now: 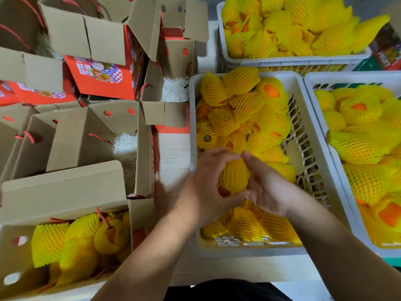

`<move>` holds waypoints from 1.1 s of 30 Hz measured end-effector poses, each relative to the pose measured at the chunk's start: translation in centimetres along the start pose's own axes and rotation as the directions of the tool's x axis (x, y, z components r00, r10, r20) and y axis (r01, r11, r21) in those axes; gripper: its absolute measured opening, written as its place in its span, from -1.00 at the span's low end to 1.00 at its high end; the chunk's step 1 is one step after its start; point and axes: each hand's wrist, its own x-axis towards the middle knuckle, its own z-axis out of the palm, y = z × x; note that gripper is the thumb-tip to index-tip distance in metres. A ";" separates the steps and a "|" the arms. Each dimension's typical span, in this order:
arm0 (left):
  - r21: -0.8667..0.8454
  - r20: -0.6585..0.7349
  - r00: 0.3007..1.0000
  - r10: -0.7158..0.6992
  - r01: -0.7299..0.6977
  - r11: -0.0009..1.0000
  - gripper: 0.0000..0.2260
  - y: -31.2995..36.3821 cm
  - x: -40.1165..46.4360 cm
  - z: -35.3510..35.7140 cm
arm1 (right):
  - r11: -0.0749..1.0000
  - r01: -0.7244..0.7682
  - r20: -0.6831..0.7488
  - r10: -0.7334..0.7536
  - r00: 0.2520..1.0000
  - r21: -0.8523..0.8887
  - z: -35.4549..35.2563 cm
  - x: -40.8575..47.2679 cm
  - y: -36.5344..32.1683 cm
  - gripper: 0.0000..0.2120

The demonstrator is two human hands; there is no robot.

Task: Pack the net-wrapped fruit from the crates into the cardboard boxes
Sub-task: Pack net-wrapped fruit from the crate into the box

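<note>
Open cardboard boxes crowded the left half of the frame, flaps raised, red printed sides and red cord handles showing; two empty ones (pixel 121 146) near the centre held pale shredded padding at the bottom. The box at lower left (pixel 65 192) already contained several yellow net-wrapped fruit (pixel 80 242), its tall rear flap standing between it and the crates. Three white plastic crates filled the right side: one at upper right (pixel 293 59), one at the right edge (pixel 312 83), and the middle crate (pixel 193 118) in the centre, all heaped with fruit in yellow foam netting, orange skin peeking through some open ends. Above the middle crate's lower part, both hands met around a single net-wrapped fruit (pixel 234 177). The left hand (pixel 204 192) curled round its left side, fingers arching over the top, while the right hand (pixel 269 187) cupped its right side with thumb and fingers bent against the netting. The fruit sat between the two palms, just over the pile beneath.
</note>
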 end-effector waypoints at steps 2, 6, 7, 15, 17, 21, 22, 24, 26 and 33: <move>-0.345 -0.197 0.958 -0.209 0.132 0.929 -0.39 0.8 -0.3 0.4 | 0.966 0.079 -0.356 -0.167 0.919 -0.247 -0.4 3.2 -0.8 -0.73; -0.851 -0.018 0.830 -0.557 0.279 0.444 -0.59 1.7 -0.4 0.5 | 0.287 -0.066 -0.200 -0.467 0.861 -0.956 -2.0 9.8 -0.1 -0.26; -0.886 0.037 0.819 -0.572 0.292 0.361 -0.61 1.6 -0.5 0.5 | 0.266 -0.058 -0.177 -0.448 0.876 -0.962 -2.1 11.0 0.2 -0.21; -0.933 0.172 0.849 -0.500 0.303 0.194 -0.60 0.3 -3.3 -1.1 | 0.486 -0.065 -0.391 -0.611 0.688 -0.872 -1.9 13.3 0.8 -0.24; -0.948 0.164 0.867 -0.471 0.270 0.166 -0.67 -0.1 -3.9 -1.8 | 0.478 -0.041 -0.393 -0.668 0.632 -0.878 -2.0 11.7 2.0 -0.22; -0.954 0.112 0.875 -0.471 0.227 0.195 -0.74 -1.1 -5.4 -3.6 | 0.627 0.073 -0.459 -0.641 0.615 -0.776 -0.6 6.9 3.3 -0.40; -0.954 0.111 0.877 -0.468 0.226 0.198 -0.74 -1.5 -6.0 -4.4 | 0.648 0.103 -0.464 -0.638 0.614 -0.754 0.4 5.6 3.4 -0.43; -0.957 0.098 0.888 -0.448 0.208 0.202 -0.75 -2.4 -7.4 -6.2 | 0.644 0.182 -0.430 -0.668 0.607 -0.743 3.7 2.7 3.6 -0.44; -0.959 0.058 0.903 -0.425 0.168 0.226 -0.77 -3.3 -9.2 -8.4 | 0.614 0.301 -0.336 -0.706 0.623 -0.730 8.6 -0.4 4.3 -0.44; -0.945 0.018 0.892 -0.451 0.162 0.284 -0.46 -7.5 -18.3 -18.5 | 0.529 0.620 0.065 -0.729 0.682 -0.579 26.3 -3.5 12.7 -0.36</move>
